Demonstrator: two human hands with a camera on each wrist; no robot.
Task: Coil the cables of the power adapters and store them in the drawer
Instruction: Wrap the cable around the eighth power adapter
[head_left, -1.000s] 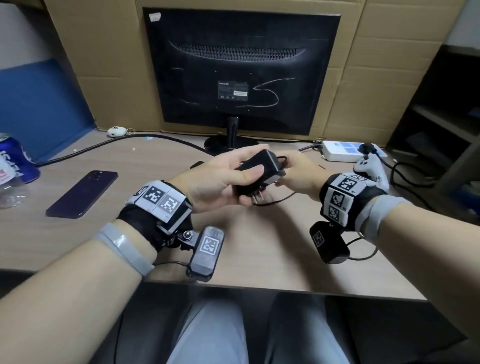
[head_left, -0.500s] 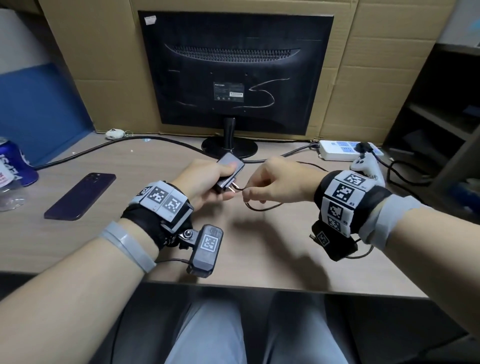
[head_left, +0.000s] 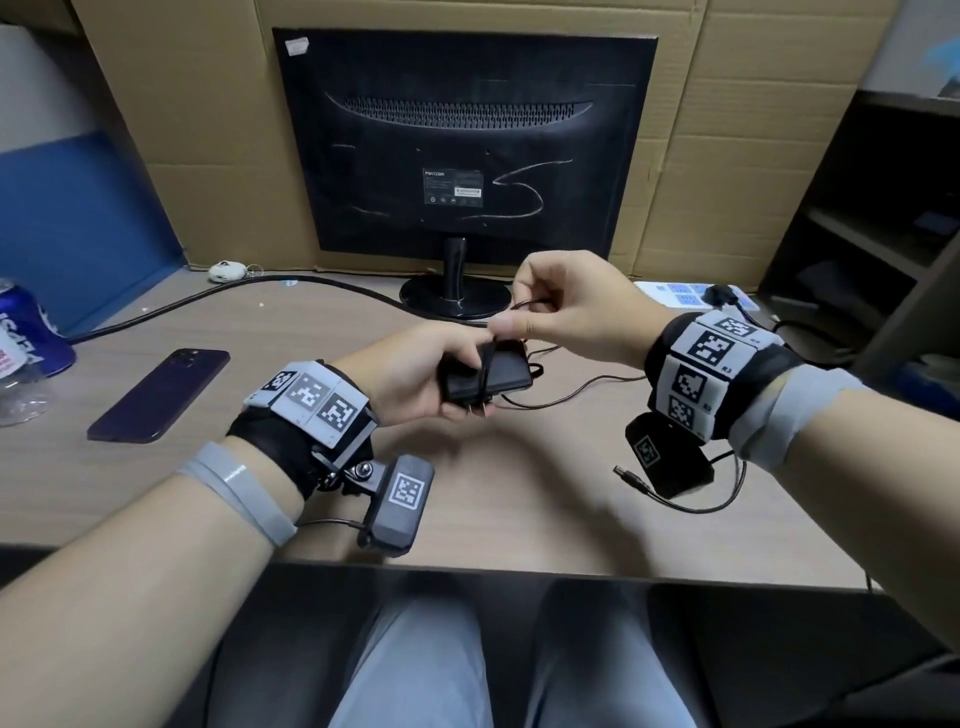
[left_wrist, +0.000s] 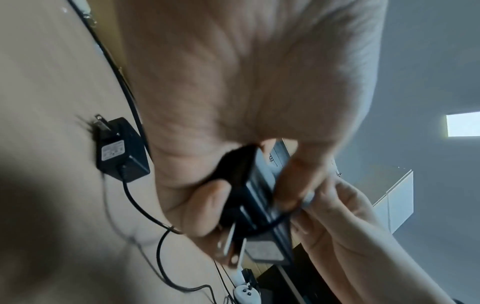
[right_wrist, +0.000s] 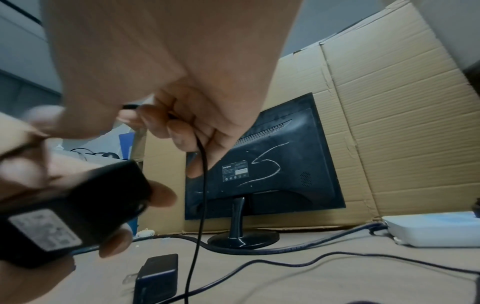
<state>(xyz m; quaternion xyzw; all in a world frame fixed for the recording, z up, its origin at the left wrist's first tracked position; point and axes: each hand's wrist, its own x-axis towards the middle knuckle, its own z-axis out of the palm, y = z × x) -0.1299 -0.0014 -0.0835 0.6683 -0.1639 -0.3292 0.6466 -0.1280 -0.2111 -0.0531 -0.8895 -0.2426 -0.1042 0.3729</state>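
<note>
My left hand (head_left: 415, 371) grips a black power adapter (head_left: 483, 375) above the middle of the desk, prongs pointing down toward me. Its thin black cable (head_left: 576, 391) loops once over the adapter body. Just above it, my right hand (head_left: 566, 306) pinches that cable (right_wrist: 201, 181) between thumb and curled fingers. The cable's barrel plug (head_left: 628, 475) lies on the desk below my right wrist. A second black adapter (left_wrist: 118, 149) lies on the desk under my hands, also seen in the right wrist view as the second adapter (right_wrist: 157, 277). No drawer is in view.
A black monitor (head_left: 467, 145) stands at the back before cardboard. A thick black cable (head_left: 218, 296) runs along the desk. A dark phone (head_left: 158, 395) and a blue can (head_left: 26, 332) lie left. A white power strip (head_left: 691, 299) sits back right, beside dark shelves (head_left: 872, 218).
My right hand has risen from beside the adapter to above it, carrying the cable over the body. My left hand has turned the adapter so its broad face points up.
</note>
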